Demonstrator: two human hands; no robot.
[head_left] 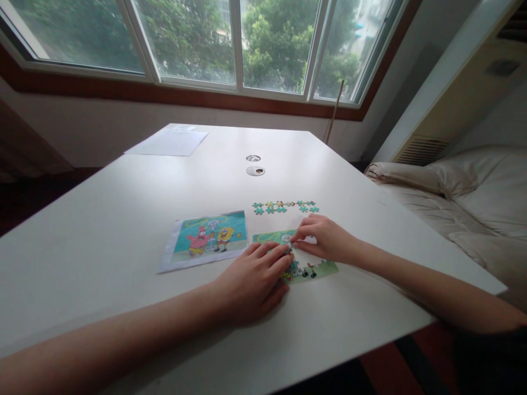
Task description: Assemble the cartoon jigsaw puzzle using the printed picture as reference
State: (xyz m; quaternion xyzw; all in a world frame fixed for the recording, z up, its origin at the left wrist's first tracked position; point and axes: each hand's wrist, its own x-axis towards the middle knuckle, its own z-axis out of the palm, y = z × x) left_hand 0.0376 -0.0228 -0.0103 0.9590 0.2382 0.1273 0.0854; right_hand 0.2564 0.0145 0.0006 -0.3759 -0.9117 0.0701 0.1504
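Note:
A partly built cartoon jigsaw puzzle (pixel 321 267) lies on the white table (pixel 123 208) in front of me. My left hand (pixel 251 282) rests flat on the puzzle's left part, fingers stretched out and pressing on it. My right hand (pixel 327 238) is on the puzzle's upper edge, fingertips pinched on a small puzzle piece (pixel 288 241) at the middle. To the left lies the printed reference picture (pixel 208 238) of the same cartoon. Behind the puzzle sits a row of several loose joined pieces (pixel 284 207).
A sheet of white paper (pixel 168 142) lies at the table's far left. Two round cable grommets (pixel 255 170) are set in the table's middle. A cushioned sofa (pixel 465 203) stands to the right, a window (pixel 230 38) behind, and a thin stick (pixel 334 109) leans in the corner.

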